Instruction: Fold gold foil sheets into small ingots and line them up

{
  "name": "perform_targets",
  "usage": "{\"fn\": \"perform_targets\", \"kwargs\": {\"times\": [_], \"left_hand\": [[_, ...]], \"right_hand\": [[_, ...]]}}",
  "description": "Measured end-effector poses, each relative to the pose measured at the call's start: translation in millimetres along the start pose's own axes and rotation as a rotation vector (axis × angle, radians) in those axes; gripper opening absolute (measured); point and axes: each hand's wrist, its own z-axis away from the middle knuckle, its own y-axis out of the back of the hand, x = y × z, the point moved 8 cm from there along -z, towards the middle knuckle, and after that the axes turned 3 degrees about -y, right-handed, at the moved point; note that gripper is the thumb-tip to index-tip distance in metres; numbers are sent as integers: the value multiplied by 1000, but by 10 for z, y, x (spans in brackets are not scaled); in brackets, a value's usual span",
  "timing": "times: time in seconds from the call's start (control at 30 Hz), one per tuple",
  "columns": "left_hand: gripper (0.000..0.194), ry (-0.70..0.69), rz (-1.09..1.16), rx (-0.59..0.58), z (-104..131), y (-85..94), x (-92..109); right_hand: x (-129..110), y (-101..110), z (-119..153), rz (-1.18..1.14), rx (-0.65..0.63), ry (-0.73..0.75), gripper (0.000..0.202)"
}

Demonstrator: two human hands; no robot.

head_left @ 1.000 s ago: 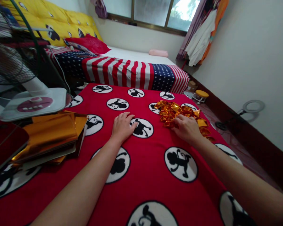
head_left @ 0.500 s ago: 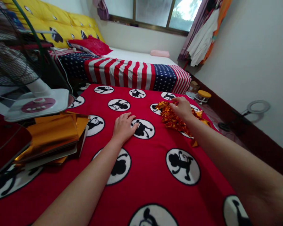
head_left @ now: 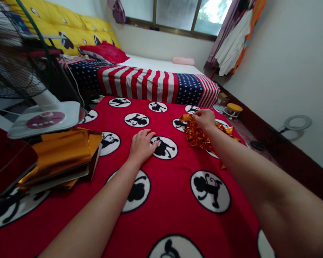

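Note:
My left hand (head_left: 142,143) lies palm down on the red cloth (head_left: 172,190), its fingers stretched out and holding nothing. Further right, my right hand (head_left: 205,119) is at the top of a pile of folded gold foil pieces (head_left: 196,138), with thumb and fingertips pinched together on a foil piece (head_left: 186,117) at the pile's far left edge. Part of the pile is hidden behind my right hand and forearm. A stack of flat gold foil sheets (head_left: 64,150) lies on the cloth to the left of my left hand.
A fan with a white base (head_left: 44,120) stands at the left, beside a dark red object (head_left: 8,157). Beyond the cloth is a bed with a striped and starred cover (head_left: 140,82). On the floor at right are a yellow-topped stool (head_left: 234,107) and a ring-shaped stand (head_left: 297,122).
My right hand has shifted slightly up and left over the pile, its fingertips closing on the foil. My left hand stays flat in the same place.

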Motion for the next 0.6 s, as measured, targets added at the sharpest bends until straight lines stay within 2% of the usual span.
{"fn": "perform_targets", "kwargs": {"times": [0.1, 0.17, 0.23, 0.33, 0.47, 0.6], "left_hand": [[35, 3, 1, 0, 1, -2, -7], [35, -1, 3, 7, 2, -2, -7], [36, -6, 6, 17, 3, 0, -5], [35, -10, 8, 22, 5, -2, -1], [35, -11, -2, 19, 4, 0, 4], [35, -16, -9, 17, 5, 3, 7]], "right_hand": [[74, 194, 191, -285, 28, 17, 20], [107, 367, 448, -421, -1, 57, 19], [143, 564, 783, -455, -31, 108, 15], [266, 778, 1280, -358, -63, 131, 12], [388, 736, 1671, -198, -144, 192, 12], [385, 574, 1719, -27, -119, 243, 11]]}}
